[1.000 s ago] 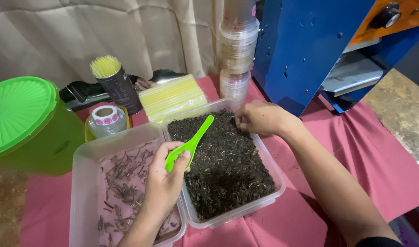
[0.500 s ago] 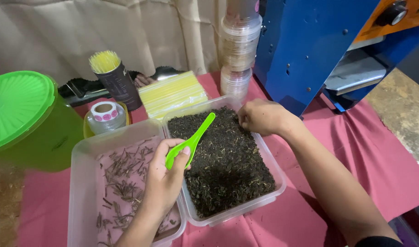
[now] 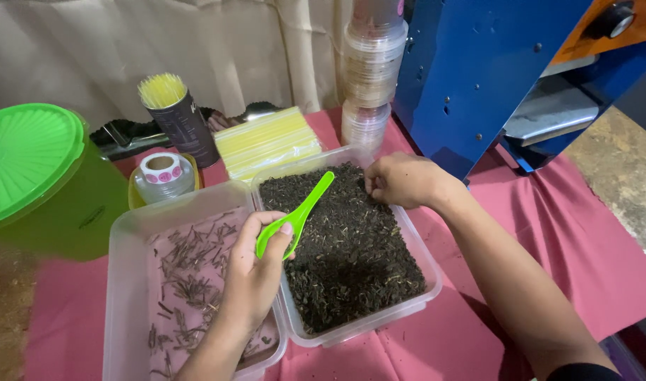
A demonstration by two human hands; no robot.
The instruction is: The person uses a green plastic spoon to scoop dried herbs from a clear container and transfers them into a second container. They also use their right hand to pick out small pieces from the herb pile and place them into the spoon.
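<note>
Right hand [image 3: 400, 180] in dark leaves [image 3: 344, 247] — fingertips hidden, grip unclear.

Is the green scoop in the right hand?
No, the left hand holds the green scoop over the tub of dark leaves, while the right hand rests at the tub's far edge.

Green scoop [image 3: 298, 214]; dark leaves [image 3: 344, 247]; pink cloth [image 3: 478, 331]

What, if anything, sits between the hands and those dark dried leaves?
Nothing visible. The right hand already rests on the leaves at the tub's far edge, and the left hand holds a green scoop just above them, with only open air below.
</note>
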